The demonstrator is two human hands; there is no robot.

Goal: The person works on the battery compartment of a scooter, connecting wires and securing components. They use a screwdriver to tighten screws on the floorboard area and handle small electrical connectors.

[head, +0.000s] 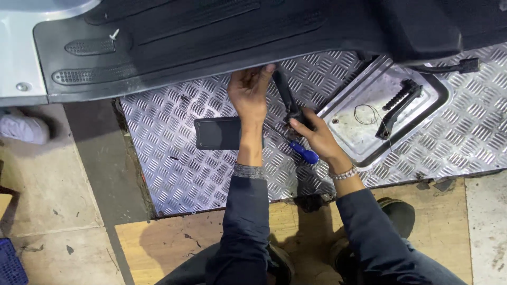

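My left hand [248, 92] reaches up to the lower edge of a black scooter floorboard [179, 37], fingers curled under its rim. My right hand [317, 136] grips a black side-stand bar [285, 92] that slants down from under the floorboard. A blue-handled screwdriver [303, 153] lies on the plate just below my right hand. A dark phone [217, 133] lies flat behind my left wrist.
Everything rests on a diamond-pattern metal plate [174, 163]. A shiny metal tray [364, 137] at the right holds a black lever part [398, 105] and a thin wire loop. Wooden boards [158, 243] and concrete floor lie near me; my shoes show at the bottom.
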